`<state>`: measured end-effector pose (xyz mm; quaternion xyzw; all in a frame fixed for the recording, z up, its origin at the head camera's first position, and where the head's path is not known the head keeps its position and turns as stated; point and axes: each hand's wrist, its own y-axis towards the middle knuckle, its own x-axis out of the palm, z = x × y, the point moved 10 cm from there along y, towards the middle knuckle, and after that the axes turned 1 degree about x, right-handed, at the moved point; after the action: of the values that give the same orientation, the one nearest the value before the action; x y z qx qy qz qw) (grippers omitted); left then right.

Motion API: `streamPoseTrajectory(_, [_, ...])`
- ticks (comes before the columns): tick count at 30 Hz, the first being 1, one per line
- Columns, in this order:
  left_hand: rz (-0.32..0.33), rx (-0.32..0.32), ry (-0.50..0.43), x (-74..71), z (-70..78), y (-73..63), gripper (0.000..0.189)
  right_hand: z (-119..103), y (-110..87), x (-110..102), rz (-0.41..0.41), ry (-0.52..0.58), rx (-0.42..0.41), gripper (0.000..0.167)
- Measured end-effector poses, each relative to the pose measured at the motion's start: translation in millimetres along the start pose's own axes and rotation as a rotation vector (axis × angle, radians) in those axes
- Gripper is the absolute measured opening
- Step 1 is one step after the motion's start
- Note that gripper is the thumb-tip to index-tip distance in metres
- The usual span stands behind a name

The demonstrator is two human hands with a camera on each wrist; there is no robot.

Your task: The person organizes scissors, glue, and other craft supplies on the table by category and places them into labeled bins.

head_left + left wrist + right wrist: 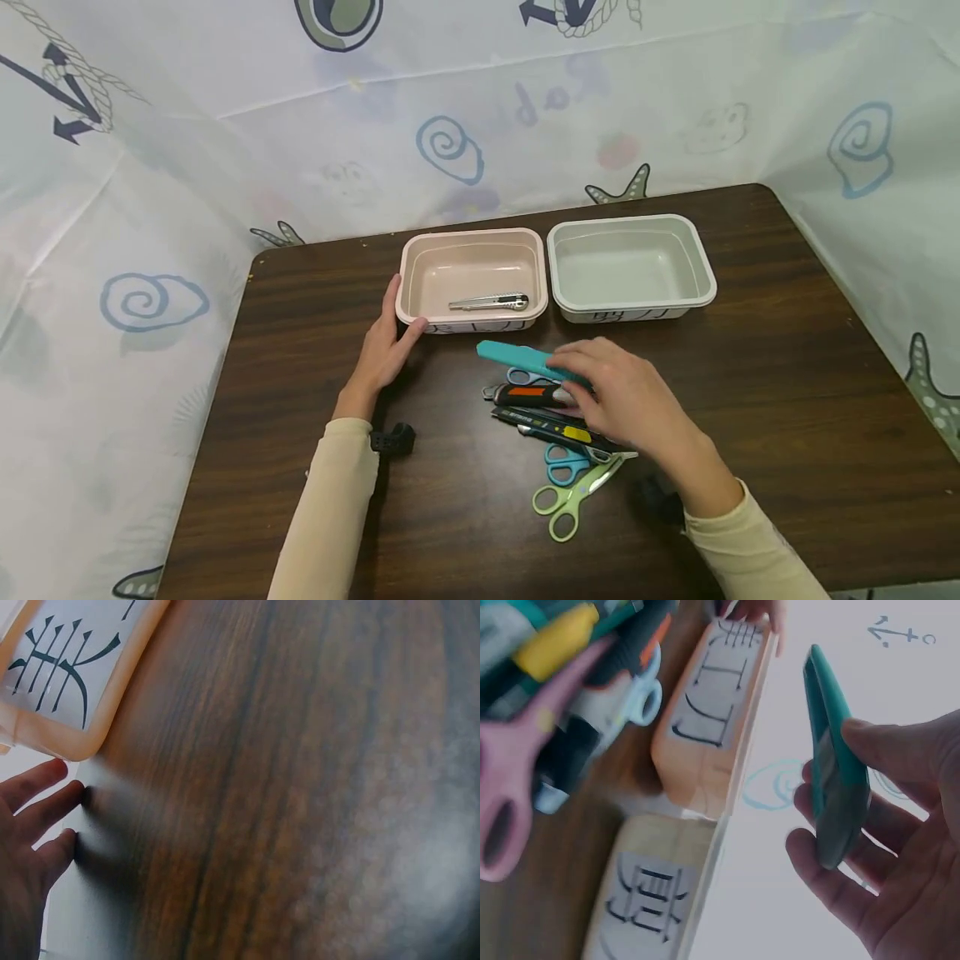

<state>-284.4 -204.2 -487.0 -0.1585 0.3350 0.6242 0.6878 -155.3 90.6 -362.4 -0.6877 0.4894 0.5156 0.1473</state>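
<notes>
My right hand (626, 392) holds a teal utility knife (521, 358) between thumb and fingers, above a pile of tools. In the right wrist view, the knife's slim body (840, 761) is seen tilted in the grip. My left hand (382, 354) touches the left end of a pink box (471, 321), its fingers fairly straight and the thumb by the front corner. A silver utility knife (489, 302) lies inside that box. Below my right hand are an orange-and-black cutter (525, 395), a black-and-yellow cutter (543, 423), blue scissors (564, 464) and green scissors (573, 497).
To the right of the pink box stands a pale grey-green box (633, 313). Both carry labels on their fronts. Pink scissors (510, 765) show among the pile in the right wrist view. A printed white curtain (525, 125) hangs behind the dark wooden table (787, 400).
</notes>
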Motion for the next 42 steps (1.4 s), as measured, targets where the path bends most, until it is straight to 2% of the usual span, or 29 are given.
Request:
streamPoseTrajectory(6, [-0.028,-0.003,-0.006,4.9,0.1,0.0,0.078,27.2,48.5,-1.5,-0.029,0.041,0.049,0.027])
streamPoseTrajectory(12, [-0.011,-0.004,-0.007,2.6,-2.3,1.0,0.078,48.0,93.1,19.6,-0.117,0.016,0.072,0.026])
streamPoseTrajectory(19, [-0.008,0.001,0.008,-1.6,-3.4,3.5,0.078,51.0,127.9,45.3,-0.244,-0.013,0.057,0.027])
streamPoseTrajectory(25, [-0.006,0.002,0.003,-2.8,-5.5,2.2,0.079,53.4,144.0,72.8,-0.309,-0.06,0.02,0.025])
streamPoseTrajectory(28, [-0.005,-0.004,0.004,-3.4,-6.3,1.5,0.079,48.8,148.5,77.9,-0.33,-0.082,-0.001,0.024])
streamPoseTrajectory(32, [-0.005,-0.007,0.006,-3.7,-6.2,1.3,0.078,42.8,154.3,83.1,-0.358,-0.054,-0.016,0.021])
streamPoseTrajectory(42, [-0.009,0.001,-0.005,-1.2,-3.7,0.5,0.08,50.7,159.3,98.1,-0.386,-0.046,0.05,0.018])
